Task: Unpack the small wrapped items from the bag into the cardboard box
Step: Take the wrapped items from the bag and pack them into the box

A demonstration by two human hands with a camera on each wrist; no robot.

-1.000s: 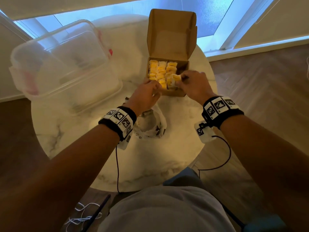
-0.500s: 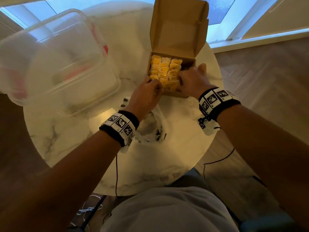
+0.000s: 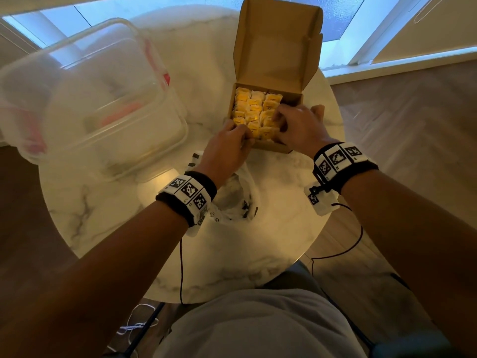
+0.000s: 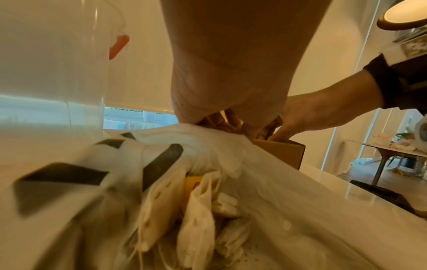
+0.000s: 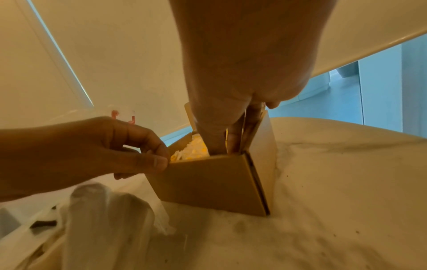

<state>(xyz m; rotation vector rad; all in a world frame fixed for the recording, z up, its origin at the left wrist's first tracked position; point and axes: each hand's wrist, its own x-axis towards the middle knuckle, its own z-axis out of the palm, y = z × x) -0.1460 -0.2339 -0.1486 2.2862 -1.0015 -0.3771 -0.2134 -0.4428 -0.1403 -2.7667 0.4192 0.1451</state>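
The left hand [image 5: 97,151] pinches the brown cardboard box [image 3: 271,147] wall while the right hand [image 3: 299,127] presses curled fingers among crinkly yellow-white wrapped items [image 3: 254,112] on a round marble table [image 3: 271,241].

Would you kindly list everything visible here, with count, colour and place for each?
cardboard box: one, brown, lid up, far side of the table
wrapped items: many, yellow and white, packed in rows in the box; a few more in the bag
bag: one, white plastic with black marks, open, just in front of the box under the left wrist
plastic container: one, clear with red clips, left side of the table
table: one, round, white marble
left hand: pinches the box's near left corner
right hand: fingers down in the box's right side among the items; grip on any item not visible
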